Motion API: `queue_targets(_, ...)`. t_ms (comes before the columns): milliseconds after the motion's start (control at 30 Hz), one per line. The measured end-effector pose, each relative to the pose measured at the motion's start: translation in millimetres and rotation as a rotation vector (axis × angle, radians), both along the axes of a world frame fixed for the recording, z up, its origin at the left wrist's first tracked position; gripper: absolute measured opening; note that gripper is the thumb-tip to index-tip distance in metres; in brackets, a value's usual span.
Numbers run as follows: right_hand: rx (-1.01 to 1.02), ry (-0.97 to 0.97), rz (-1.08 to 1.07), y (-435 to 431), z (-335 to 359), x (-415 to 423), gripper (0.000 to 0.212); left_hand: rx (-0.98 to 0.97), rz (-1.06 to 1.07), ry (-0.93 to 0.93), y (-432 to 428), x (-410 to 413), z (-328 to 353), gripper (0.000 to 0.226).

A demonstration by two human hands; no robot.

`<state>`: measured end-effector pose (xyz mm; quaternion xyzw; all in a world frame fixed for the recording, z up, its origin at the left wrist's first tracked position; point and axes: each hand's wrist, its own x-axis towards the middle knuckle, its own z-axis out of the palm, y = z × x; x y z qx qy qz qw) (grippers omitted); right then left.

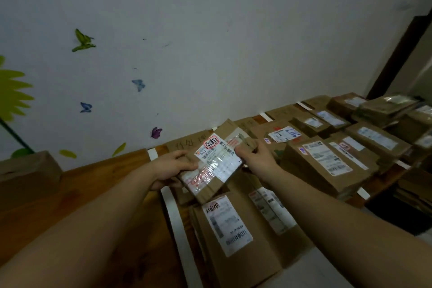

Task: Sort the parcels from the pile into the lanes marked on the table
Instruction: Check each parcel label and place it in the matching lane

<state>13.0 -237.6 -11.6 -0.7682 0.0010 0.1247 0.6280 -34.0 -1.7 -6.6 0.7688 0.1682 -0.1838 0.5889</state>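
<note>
**Q:** What faults are to be expected from this position?

**A:** Three are judged likely.
- **Mis-sorting.** The label of the held parcel (216, 166) is covered by glossy tape and glare is seen across it. The handwritten lane card (187, 144) at the far edge of the counter (93, 194) is partly hidden behind the parcel. A wrong lane could be chosen if either is misread.
- **A drop.** The parcel is supported only at its two ends, clear of the surface. If the grip is slackened at either end, it would be tipped onto the flat parcels (228, 227) beneath.
- **A bridged boundary.** This would be caused if the parcel is set down across the white tape strip (174, 220) just to its left.

The stacked parcels (327, 166) toward the right end could also be knocked by a careless sweep of the right forearm.

**Q:** How are the hands set, and where is the parcel?

**A:** The hands are held apart, one at each end, and both are clamped on the parcel. The left end is gripped by the left hand (174, 169), thumb on top and fingers underneath. The far right corner is pinched by the right hand (253, 155). The parcel is carried tilted between the hands, above the counter and nearer the far edge than the near edge. It is held over the lane to the right of the tape strip. Whether that lane is the intended one cannot be told.
</note>
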Motion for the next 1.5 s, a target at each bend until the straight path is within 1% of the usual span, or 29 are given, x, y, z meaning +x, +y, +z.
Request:
queue_targets(133, -0.129, -0.029, 0.061, 8, -4, 40, 0.06, -0.042, 0.193, -0.071, 0, 22, -13, 0.065)
queue_targets(233, -0.262, -0.048, 0.128, 6, -11, 69, 0.059, -0.073, 0.491, -0.138, -7, 43, -27, 0.079)
queue_targets(300, -0.29, -0.053, 0.179, 6, -17, 87, 0.06, -0.041, 0.658, -0.167, -17, 55, -29, 0.074)
queue_targets(333, -0.314, -0.042, 0.211, 7, -22, 96, 0.059, -0.032, 0.687, -0.159, -23, 60, -30, 0.07)
queue_targets(367, -0.346, -0.033, 0.231, 7, -30, 107, 0.053, -0.035, 0.679, -0.147, -30, 65, -33, 0.068)
queue_targets(433, -0.425, -0.019, 0.275, 4, -45, 127, 0.039, -0.029, 0.599, -0.096, -44, 75, -40, 0.069)
queue_targets(500, -0.518, 0.009, 0.305, -2, -63, 148, 0.031, 0.007, 0.53, -0.035, -59, 86, -52, 0.071)
queue_targets(533, -0.611, 0.004, 0.349, -4, -68, 152, 0.03, 0.041, 0.505, -0.01, -63, 88, -57, 0.071)
queue_targets(567, -0.698, -0.029, 0.391, -5, -77, 158, 0.033, 0.075, 0.487, 0.008, -69, 90, -62, 0.071)
queue_targets(633, -0.778, -0.103, 0.457, -12, -93, 169, 0.043, 0.156, 0.454, 0.041, -84, 97, -75, 0.07)
queue_targets(733, -0.752, 0.021, 0.465, -24, -102, 179, 0.055, 0.251, 0.38, 0.071, -100, 103, -88, 0.055)
queue_targets(800, -0.723, 0.097, 0.477, -30, -108, 186, 0.068, 0.284, 0.345, 0.093, -105, 105, -95, 0.051)
queue_targets(867, -0.707, 0.163, 0.495, -33, -113, 190, 0.086, 0.309, 0.301, 0.124, -105, 107, -99, 0.058)
queue_targets(900, -0.715, 0.173, 0.516, -33, -113, 190, 0.09, 0.32, 0.275, 0.141, -104, 108, -99, 0.066)
queue_targets(933, -0.745, 0.184, 0.544, -32, -114, 191, 0.091, 0.338, 0.247, 0.16, -104, 108, -98, 0.074)
queue_targets(1000, -0.794, 0.21, 0.566, -29, -110, 188, 0.093, 0.351, 0.212, 0.189, -103, 106, -96, 0.079)
queue_targets(1067, -0.836, 0.156, 0.562, -26, -102, 184, 0.09, 0.335, 0.217, 0.197, -98, 103, -91, 0.078)
queue_targets(1167, -0.93, -0.087, 0.604, -15, -84, 175, 0.077, 0.438, 0.247, 0.197, -79, 90, -71, 0.076)
queue_targets(1233, -0.961, -0.226, 0.675, 2, -66, 160, 0.064, 0.496, 0.263, 0.179, -63, 75, -54, 0.07)
queue_targets(1267, -0.962, -0.28, 0.742, 13, -54, 149, 0.054, 0.523, 0.273, 0.161, -55, 63, -45, 0.067)
queue_targets(1333, -0.878, -0.316, 0.842, 39, -35, 125, 0.038, 0.594, 0.315, 0.165, -34, 35, -30, 0.068)
queue_targets(1367, -0.837, -0.323, 0.875, 54, -27, 111, 0.039, 0.626, 0.341, 0.182, -21, 18, -24, 0.07)
queue_targets(1467, -0.819, -0.394, 0.983, 101, -1, 64, 0.056, 0.69, 0.396, 0.193, 22, -43, -7, 0.074)
queue_targets(1500, -0.803, -0.424, 1.015, 117, 6, 47, 0.059, 0.704, 0.413, 0.209, 38, -66, -3, 0.075)
